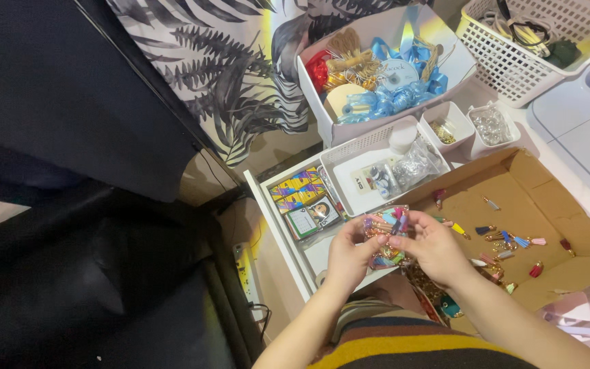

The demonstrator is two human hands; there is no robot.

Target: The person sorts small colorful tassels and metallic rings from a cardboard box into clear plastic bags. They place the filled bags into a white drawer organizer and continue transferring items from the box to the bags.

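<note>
A striped cloth (404, 342) in dark, mustard and red bands is lying nearest the camera, across the person's lap. Just above it the left hand (349, 256) and the right hand (435, 249) are meeting over the front edge of a white drawer (278, 225). Both are pinching a small clear bag of coloured tassels (385, 236), the fingers of each closed on it from its own side, so the bag is hanging between them in the air.

To the right an opened cardboard box (548, 205) is lying flat, with loose tassels (507, 246) scattered over it. In the drawer, colourful card packs (298, 191) are sitting beside a shallow white tray (363, 171) holding small plastic packets. Beyond the tray two small white cups (469, 126) are standing side by side. Farther back a white bin (336, 116) is brimming with blue and red ribbon and a disc, and a white mesh basket (513, 61) is resting at the upper right. A leaf-print curtain (220, 61) is hanging behind, with dark furniture (69, 171) filling the left.
</note>
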